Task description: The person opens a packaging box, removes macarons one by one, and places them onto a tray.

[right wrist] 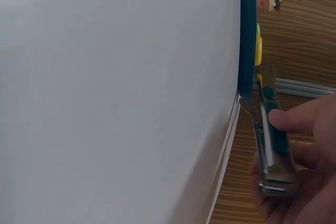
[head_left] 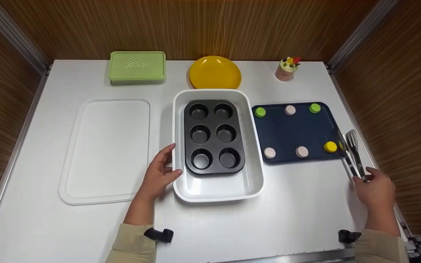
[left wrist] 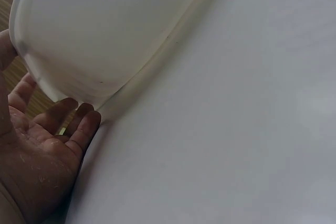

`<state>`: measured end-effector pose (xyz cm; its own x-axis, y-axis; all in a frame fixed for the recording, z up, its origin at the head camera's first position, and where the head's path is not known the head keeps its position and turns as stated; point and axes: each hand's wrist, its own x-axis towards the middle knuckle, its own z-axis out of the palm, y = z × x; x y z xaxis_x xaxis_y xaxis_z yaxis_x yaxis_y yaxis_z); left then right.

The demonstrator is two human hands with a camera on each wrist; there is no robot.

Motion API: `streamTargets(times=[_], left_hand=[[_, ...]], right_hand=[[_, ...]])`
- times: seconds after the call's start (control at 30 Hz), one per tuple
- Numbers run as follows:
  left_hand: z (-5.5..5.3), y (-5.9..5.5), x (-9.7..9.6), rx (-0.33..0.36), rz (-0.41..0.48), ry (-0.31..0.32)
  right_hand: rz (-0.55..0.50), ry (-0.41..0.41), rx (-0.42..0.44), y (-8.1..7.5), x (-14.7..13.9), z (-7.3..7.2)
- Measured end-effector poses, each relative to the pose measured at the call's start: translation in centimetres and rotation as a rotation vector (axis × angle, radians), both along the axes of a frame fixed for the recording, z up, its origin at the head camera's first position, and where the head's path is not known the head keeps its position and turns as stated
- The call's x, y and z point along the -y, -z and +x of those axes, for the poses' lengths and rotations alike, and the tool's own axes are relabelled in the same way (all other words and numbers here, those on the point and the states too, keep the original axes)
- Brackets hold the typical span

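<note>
A white rectangular tub [head_left: 210,188] stands mid-table with a dark muffin tin [head_left: 212,137] inside; the tin's cups look empty. My left hand [head_left: 159,173] holds the tub's left side, thumb over the rim and bent fingers against the outer wall [left wrist: 110,30]. At the right, my right hand [head_left: 376,188] grips metal tongs [head_left: 356,155] with dark handle grips, thumb on one arm [right wrist: 277,145]. The tongs' spread tips reach the right edge of a navy tray [head_left: 292,133]. Close to them lies a yellow macaron-like disc [head_left: 330,147]; a smaller yellow patch shows at the tips, unclear.
Green discs [head_left: 260,112] and pale pink discs [head_left: 302,152] lie on the navy tray. A clear lid [head_left: 110,149] lies at left. Behind are a green lidded box [head_left: 137,67], a yellow plate [head_left: 215,73] and a dessert cup [head_left: 285,71]. Wooden walls [head_left: 393,95] enclose the table.
</note>
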<state>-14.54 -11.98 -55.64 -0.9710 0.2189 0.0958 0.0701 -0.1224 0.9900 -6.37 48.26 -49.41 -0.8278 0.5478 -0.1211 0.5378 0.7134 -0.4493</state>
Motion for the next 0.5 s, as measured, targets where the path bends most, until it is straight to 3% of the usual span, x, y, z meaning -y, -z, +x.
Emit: streamTargets(times=[0.23,0.5], left_hand=[[0.0,-0.1,0.0,-0.007,-0.018,-0.007],[0.0,0.0,0.0,-0.018,-0.014,0.003]], right_hand=[[-0.018,-0.053,0.047,0.1,-0.3,-0.5],[-0.061,-0.058,0.122,-0.3,-0.2,-1.1]])
